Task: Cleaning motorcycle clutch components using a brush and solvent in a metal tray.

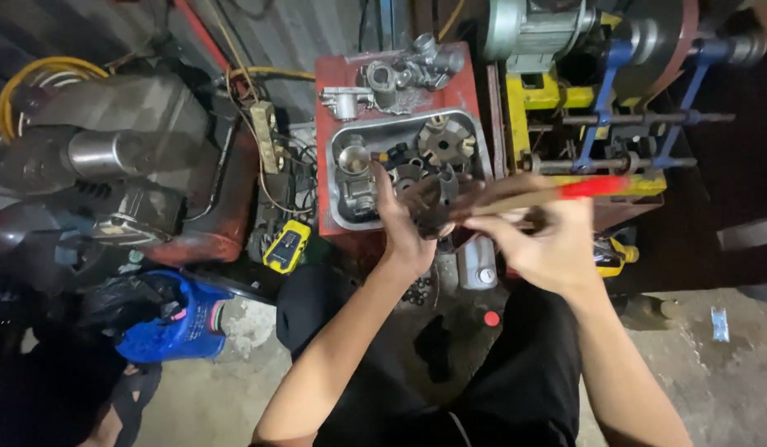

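My left hand (402, 228) is closed round a dark metal part (433, 217), held above the front edge of the steel tray (340, 217); my right hand (539, 240) grips a red-tipped brush (557, 193) laid against it; motion blur hides the contact; risk as I judge it: a greasy part slipping into the tray's loose parts (441, 142).

Both forearms are bare from elbow to wrist, with no sleeves, gloves, rings or watch showing. The left hand (404, 228) and right hand (541, 244) are uncovered. Below them, plain black fabric trousers (516, 389) cover the knees.
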